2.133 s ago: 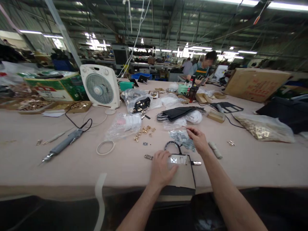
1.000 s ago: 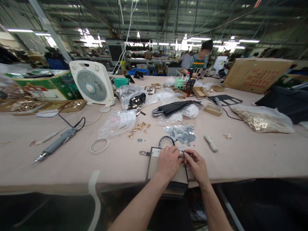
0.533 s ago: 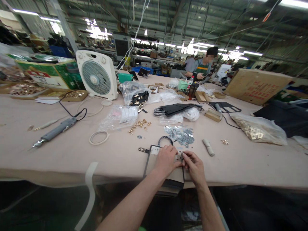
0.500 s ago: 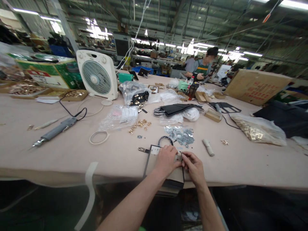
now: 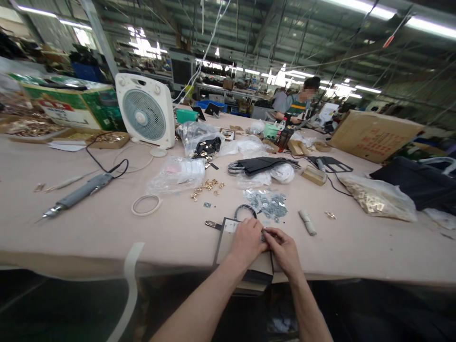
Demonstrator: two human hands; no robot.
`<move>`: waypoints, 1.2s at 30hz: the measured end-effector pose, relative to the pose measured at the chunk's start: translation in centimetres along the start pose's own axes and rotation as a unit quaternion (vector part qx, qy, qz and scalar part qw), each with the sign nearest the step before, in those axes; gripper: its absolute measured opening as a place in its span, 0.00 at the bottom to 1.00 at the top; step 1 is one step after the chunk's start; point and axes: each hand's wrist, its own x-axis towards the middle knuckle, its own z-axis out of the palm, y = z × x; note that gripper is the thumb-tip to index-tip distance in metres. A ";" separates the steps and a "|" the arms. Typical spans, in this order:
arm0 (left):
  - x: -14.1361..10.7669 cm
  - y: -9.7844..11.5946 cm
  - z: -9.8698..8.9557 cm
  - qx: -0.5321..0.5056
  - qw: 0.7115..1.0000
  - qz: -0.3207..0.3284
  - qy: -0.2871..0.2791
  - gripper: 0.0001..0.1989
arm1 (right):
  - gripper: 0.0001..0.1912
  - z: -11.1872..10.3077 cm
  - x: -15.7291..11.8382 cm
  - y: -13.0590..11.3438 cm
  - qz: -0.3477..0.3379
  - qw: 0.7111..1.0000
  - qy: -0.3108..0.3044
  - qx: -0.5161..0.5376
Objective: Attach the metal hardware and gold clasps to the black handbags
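Observation:
A small beige handbag (image 5: 224,244) with dark edging lies at the table's front edge, partly over it. Its round dark handle (image 5: 245,207) points away from me, and a dark tab with a metal fitting (image 5: 213,224) sticks out on the left. My left hand (image 5: 247,240) rests over the bag's upper part, fingers curled on it. Right beside it, the fingertips of my right hand (image 5: 284,249) are pinched together at the bag's upper right. Whatever small piece lies between them is mostly hidden. Beyond the hands is a heap of flat grey metal plates (image 5: 269,204).
On the left are an electric screwdriver (image 5: 80,194), a tape roll (image 5: 146,204) and a fan (image 5: 145,111). Gold-coloured fittings (image 5: 206,188) and black straps (image 5: 263,165) lie farther back. To the right are a grey roll (image 5: 307,223) and a bag of metal parts (image 5: 377,199). A co-worker (image 5: 297,104) works across the table.
My right hand has shifted left, closer against the left hand. The left hand stays on the handbag. The co-worker's hands are lower, and the view has turned slightly.

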 end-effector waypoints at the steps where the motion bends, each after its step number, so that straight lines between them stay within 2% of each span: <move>1: 0.0 0.0 0.0 -0.002 1.000 -0.001 0.001 0.21 | 0.21 0.0 0.0 0.0 -0.001 1.000 0.003 -0.005; 8: 0.1 -0.1 0.2 -0.024 1.000 -0.011 0.005 0.21 | 0.18 -0.4 0.5 -0.6 -0.029 0.996 -0.026 -0.077; 18: 0.1 -0.2 0.1 -0.024 1.000 -0.008 0.002 0.19 | 0.13 -0.6 0.6 -0.1 -0.018 0.995 -0.026 -0.094; 21: 0.1 -0.2 0.2 -0.020 1.000 -0.002 0.002 0.19 | 0.12 -0.8 0.6 -0.2 -0.016 0.997 -0.028 -0.074; 27: -0.1 -0.3 0.4 -0.018 1.000 0.010 0.013 0.20 | 0.14 -1.2 1.1 -0.4 0.027 0.997 -0.076 -0.002; 32: -0.1 -0.4 0.5 -0.029 0.999 0.020 0.018 0.19 | 0.15 -1.0 1.0 -1.4 0.021 0.998 -0.061 0.015; 36: -0.1 -0.4 0.6 -0.032 0.999 0.015 0.025 0.18 | 0.15 -1.2 0.8 -2.2 0.071 0.992 -0.080 0.070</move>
